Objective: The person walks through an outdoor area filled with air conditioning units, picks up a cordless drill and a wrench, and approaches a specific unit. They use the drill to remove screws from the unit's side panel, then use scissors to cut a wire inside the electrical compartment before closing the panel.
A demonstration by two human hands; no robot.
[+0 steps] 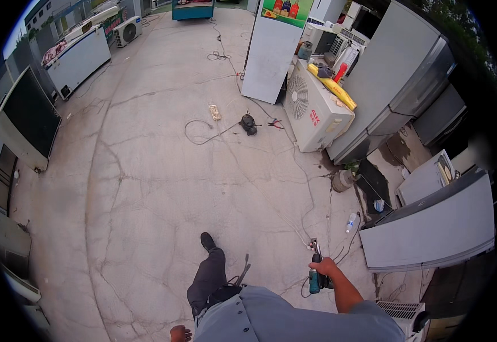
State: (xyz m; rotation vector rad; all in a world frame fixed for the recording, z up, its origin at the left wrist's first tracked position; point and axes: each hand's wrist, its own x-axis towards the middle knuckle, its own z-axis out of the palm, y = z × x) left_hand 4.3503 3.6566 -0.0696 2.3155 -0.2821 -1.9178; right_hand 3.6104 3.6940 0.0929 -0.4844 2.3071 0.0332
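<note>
My right hand [324, 267] is wrapped round a teal-and-black power tool [315, 280] with a metal front end pointing ahead; its exact kind is hard to make out. A cord curls beside it. Low at the bottom edge hangs my left hand [180, 333], its fingers loosely bent and apart, with nothing visible in it. My left foot, in a black shoe [207, 241], is set forward on the cracked concrete. The thing nearest my right hand on the ground is a clear plastic bottle [351, 222], to its right.
Ahead lie a small black corded device [249, 124], red-handled pliers [276, 123] and a pale flat piece [214, 112]. An air conditioner outdoor unit [308, 114] and grey refrigerator [377, 85] stand right. A white cabinet [431, 228] lies near right. A chest freezer [86, 62] stands far left. Cables cross the ground.
</note>
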